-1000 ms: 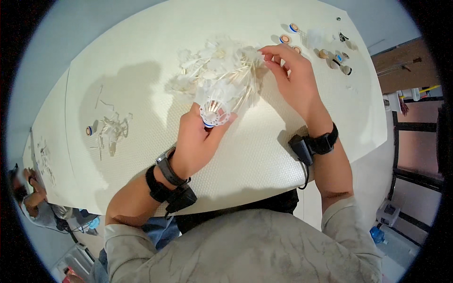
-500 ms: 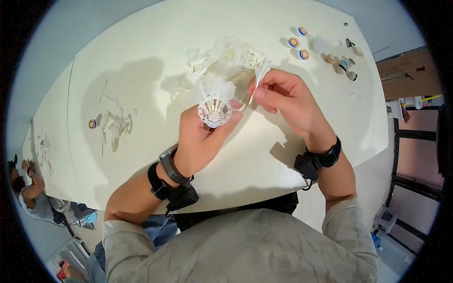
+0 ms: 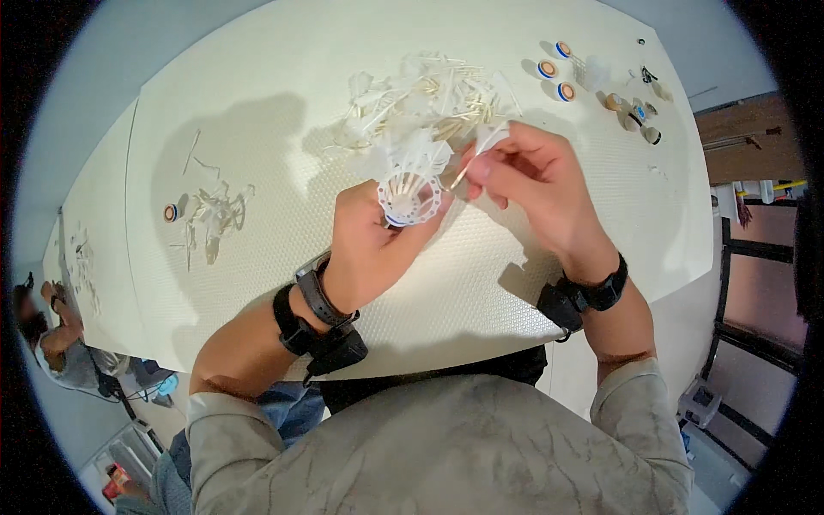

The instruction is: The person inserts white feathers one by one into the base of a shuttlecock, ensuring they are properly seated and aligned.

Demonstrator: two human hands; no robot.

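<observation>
My left hand (image 3: pixel 365 245) is closed around a shuttlecock. Its white ring with small holes (image 3: pixel 410 197) faces up toward me, and white feathers (image 3: pixel 418 153) fan out on the far side. A blue band shows under the ring; the fingers hide much of the rest. A single white feather (image 3: pixel 491 137) is pinched between the thumb and fingers of my right hand (image 3: pixel 545 184). The bare quill end of that feather points down, close to the ring's right side; whether it touches cannot be made out. Just beyond both hands lies a pile of loose white feathers (image 3: pixel 421 90).
Several round cork bases (image 3: pixel 565 92) and small dark bits sit at the table's far right. A smaller feather heap (image 3: pixel 215 219) lies on the left, beside one cork base (image 3: pixel 171 212). Another person's arm (image 3: pixel 64 322) rests at the far left table edge.
The shuttlecock has shifted slightly right and its ring has tilted more into view. The feather's quill end is nearer the ring. The whole view has moved a little, uncovering more of the pile.
</observation>
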